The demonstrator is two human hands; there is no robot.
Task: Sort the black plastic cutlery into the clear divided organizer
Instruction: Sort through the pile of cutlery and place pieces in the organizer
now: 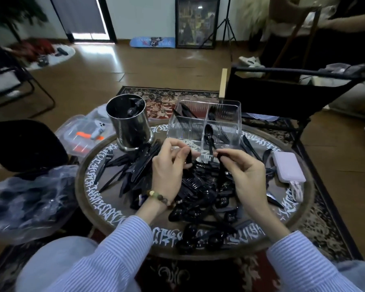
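head view: your left hand pinches a black cutlery piece between thumb and fingertips, fingers curled round it, just above the pile. your right hand grips another black piece by its top end, its length hanging down into the heap; can't tell fork or knife on either one. both hands sit just in front of the clear organizer, not touching each other. the organizer stands at the far side of the round table, split into compartments; a black spoon leans upright in the near right one, knives lean in the far left one. loose cutlery pile covers the table middle: spoons near you, forks and knives fanned out left. metal canister stands left of the organizer, touching the pile's edge. pink power bank lies on the table's right side. clear plastic bag with dark contents sits off the table to your left. striped sleeves on both arms, bead bracelet on the left wrist.
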